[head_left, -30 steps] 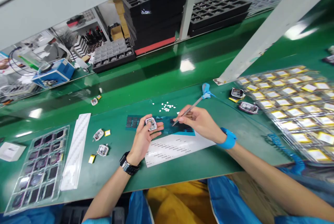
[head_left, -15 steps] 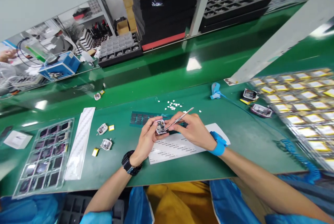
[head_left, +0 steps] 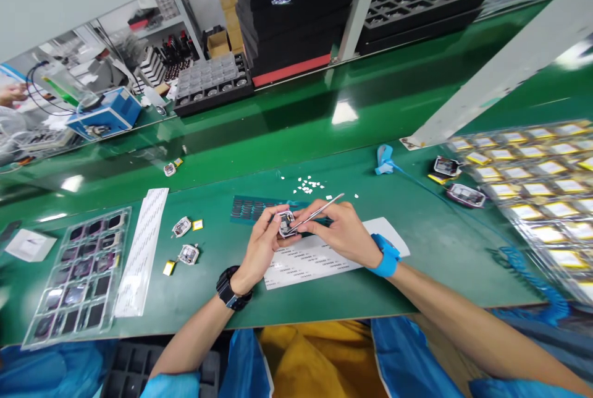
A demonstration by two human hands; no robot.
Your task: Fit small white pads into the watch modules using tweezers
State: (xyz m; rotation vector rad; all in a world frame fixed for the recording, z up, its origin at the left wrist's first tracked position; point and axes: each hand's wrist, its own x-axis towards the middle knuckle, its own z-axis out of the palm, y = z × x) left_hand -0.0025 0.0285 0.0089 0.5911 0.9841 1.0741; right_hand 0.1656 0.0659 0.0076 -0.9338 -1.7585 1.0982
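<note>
Between the fingers of my left hand (head_left: 265,238) is a small square watch case (head_left: 286,224), its inner electronics facing up. My right hand (head_left: 345,234) pinches thin metal tweezers (head_left: 330,203), whose tip reaches into the case. Under both hands lies a white printed adhesive sheet (head_left: 315,262). A dark green sheet of black stickers (head_left: 245,209) lies just behind my left hand. Small white scraps (head_left: 308,186) are scattered beyond my hands.
To the left are opened watch cases (head_left: 188,254) with yellow batteries (head_left: 169,268), white strips (head_left: 143,256) and a clear tray of screens (head_left: 83,271). On the right, battery trays (head_left: 546,206), more cases (head_left: 466,195) and a blue coiled cord (head_left: 532,280). A white post (head_left: 486,64) slants down.
The tweezers' tip has shifted slightly inside the watch case, and the case is tilted a little differently. Both hands stay in almost the same place.
</note>
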